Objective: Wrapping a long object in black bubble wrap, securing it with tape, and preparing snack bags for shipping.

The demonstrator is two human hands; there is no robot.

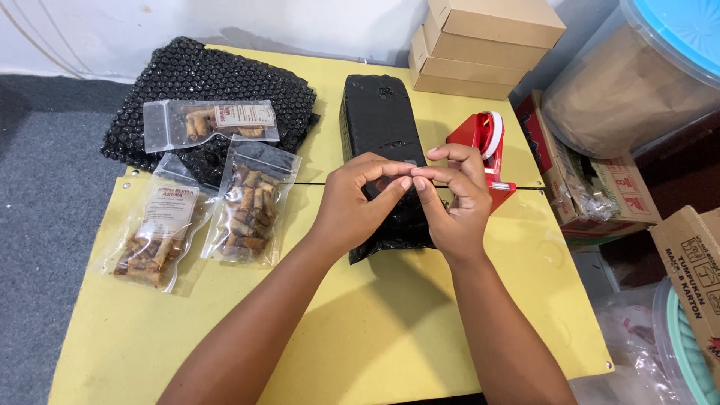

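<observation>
Black-wrapped parcel (pixel 379 127) lies mid yellow surface (pixel 375 330), long axis running away from the person, directly under both hands. Left hand (pixel 352 206) and right hand (pixel 457 199) meet fingertip to fingertip above it, pinched together, apparently on clear tape; can't confirm. Red tape dispenser (pixel 487 154) just right; snack pouches (pixel 251 202) left; open room near edge.

Packages and labels on and around the yellow table

A long black-wrapped parcel (pixel 379 124) is laid at centre; three clear snack pouches (pixel 253 201) with pale labels (pixel 169 211) are spread at left; plain brown cartons (pixel 487 45) are stacked behind; printed cartons (pixel 592 187) are set at right.
</observation>
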